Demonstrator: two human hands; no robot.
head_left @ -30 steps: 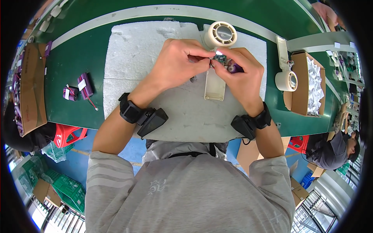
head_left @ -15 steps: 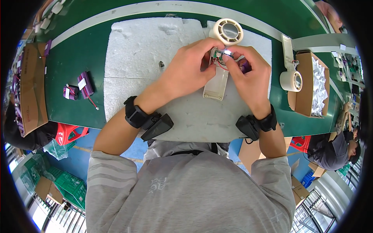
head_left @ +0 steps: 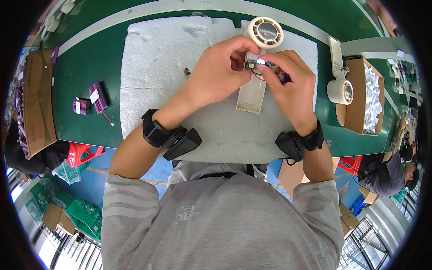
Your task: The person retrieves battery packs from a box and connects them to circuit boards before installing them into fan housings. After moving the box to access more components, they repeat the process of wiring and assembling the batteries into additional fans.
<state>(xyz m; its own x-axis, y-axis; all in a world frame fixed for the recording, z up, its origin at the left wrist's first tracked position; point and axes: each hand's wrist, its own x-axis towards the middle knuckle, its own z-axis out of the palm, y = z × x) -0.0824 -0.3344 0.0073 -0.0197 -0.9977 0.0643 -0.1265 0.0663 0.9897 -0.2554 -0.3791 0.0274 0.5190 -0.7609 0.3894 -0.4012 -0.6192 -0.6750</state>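
Observation:
On the foam sheet (head_left: 153,58) lies a cream handheld fan with its round head (head_left: 265,32) at the far end and its opened handle shell (head_left: 250,96) toward me. My left hand (head_left: 220,67) curls round the upper handle from the left, fingers closed on the fan near its neck. A small green circuit board (head_left: 251,65) with red and black wires sits there, a bright white light on its right. My right hand (head_left: 292,85) pinches the lit end of the board between thumb and forefinger. A purple battery (head_left: 283,77) shows partly under my right fingers.
Two purple battery packs (head_left: 100,96) lie on the green table at left, beside a cardboard box (head_left: 40,94) of batteries. At right, another opened fan (head_left: 339,91) stands by a carton (head_left: 357,96) of white pieces. Other people sit at both sides.
My left thumb and fingers have shifted slightly on the handle, and the board has tilted between my hands. The right hand keeps its pinch. The whole view has moved a little.

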